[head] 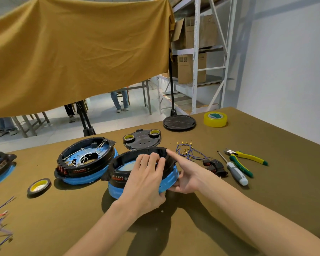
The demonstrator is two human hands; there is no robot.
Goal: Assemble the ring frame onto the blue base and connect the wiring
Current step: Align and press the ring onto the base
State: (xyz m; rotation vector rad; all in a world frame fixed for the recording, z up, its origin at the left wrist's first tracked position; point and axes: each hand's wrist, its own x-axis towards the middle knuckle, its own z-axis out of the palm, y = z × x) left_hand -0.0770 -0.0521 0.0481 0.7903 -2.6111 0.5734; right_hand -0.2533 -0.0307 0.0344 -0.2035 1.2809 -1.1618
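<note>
— Noted: olive felt-covered table (248, 209) bears the round blue plastic base (169, 182), directly under both hands, black ring frame (118, 161) seated on top.

— Hands?

— Left hand (146, 179) lies over the near rim, fingers curled inside the ring; right hand (185, 177) cups the blue wall, forefinger straight along the far rim.

— Risk?

— Uneven pressure could seat the frame crooked. The blue terminal wires (187, 153), just beyond the right hand, remain unconnected; rushing could trap one.
</note>
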